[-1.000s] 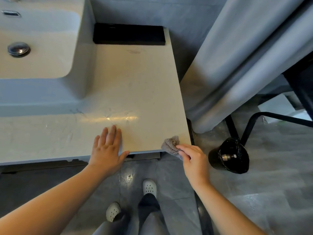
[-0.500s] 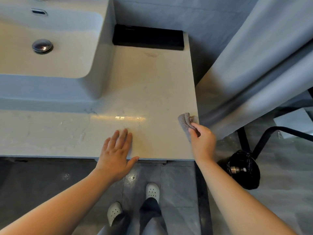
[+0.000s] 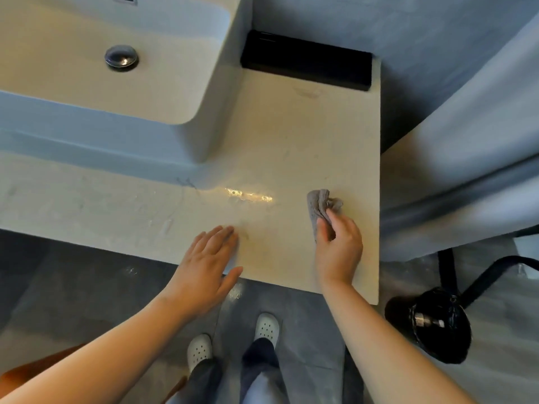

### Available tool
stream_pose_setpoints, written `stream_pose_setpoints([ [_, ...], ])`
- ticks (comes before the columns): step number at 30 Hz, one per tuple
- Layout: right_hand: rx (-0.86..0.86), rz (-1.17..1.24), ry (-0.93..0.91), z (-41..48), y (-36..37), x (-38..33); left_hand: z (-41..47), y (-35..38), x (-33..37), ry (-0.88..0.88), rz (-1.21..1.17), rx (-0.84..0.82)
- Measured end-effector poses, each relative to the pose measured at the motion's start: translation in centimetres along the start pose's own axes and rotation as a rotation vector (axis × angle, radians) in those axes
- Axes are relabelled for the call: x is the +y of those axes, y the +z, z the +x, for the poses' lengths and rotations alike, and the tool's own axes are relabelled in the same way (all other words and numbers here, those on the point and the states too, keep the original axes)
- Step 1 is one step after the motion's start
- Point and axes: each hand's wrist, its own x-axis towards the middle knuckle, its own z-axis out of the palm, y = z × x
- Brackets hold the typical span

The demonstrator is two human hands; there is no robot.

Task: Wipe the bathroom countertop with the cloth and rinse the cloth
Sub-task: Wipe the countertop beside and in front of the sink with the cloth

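Observation:
A pale stone countertop [image 3: 291, 135] fills the middle of the view. My right hand [image 3: 338, 249] grips a small grey cloth [image 3: 319, 204] bunched against the counter, near its right side. My left hand [image 3: 210, 258] lies flat on the front edge of the counter, fingers together, holding nothing. A white basin [image 3: 204, 135] with a metal drain plug [image 3: 121, 57] stands on the counter at the upper left.
A black box [image 3: 306, 64] sits at the back of the counter against the wall. A grey curtain [image 3: 466, 141] hangs to the right. A black bin [image 3: 431, 325] and black stand legs are on the tiled floor at lower right.
My right hand has carried the cloth from the counter's front right corner up along the right edge and then inward onto the surface. My left hand stays flat at the front edge.

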Motion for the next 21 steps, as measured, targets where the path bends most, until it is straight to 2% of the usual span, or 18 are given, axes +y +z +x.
stream_pose_setpoints([
  [12,-0.14,0.009,-0.185,0.5,9.2,-7.1,-5.0,-1.5,-8.1,-0.28,0.017,0.101],
  [21,-0.231,0.029,-0.272,-2.7,12.5,-11.1,-7.5,-1.4,-11.3,-0.366,-0.004,0.097],
])
